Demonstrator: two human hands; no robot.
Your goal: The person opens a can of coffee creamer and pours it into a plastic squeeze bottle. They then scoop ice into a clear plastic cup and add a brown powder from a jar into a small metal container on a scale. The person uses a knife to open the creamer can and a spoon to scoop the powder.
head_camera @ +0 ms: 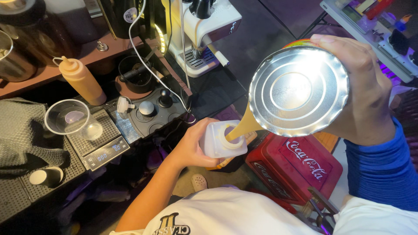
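a tilted tin (pixel 298 90) is gripped by the right hand (pixel 363 87), a bottle (pixel 220 140) at 8 o'clock by the left hand (pixel 191 146); the tan stream (pixel 244 127) could be spilled past the narrow mouth if tipped further

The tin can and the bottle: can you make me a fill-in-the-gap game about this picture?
1. The right hand tips a round metal ____ over the plastic bottle.
2. The left hand holds the bottle, and a thick ____ liquid runs into its mouth.
3. On the small scale stands a clear plastic ____.
4. Below the bottle sits a ____ crate.

Missing words: can; tan; cup; red
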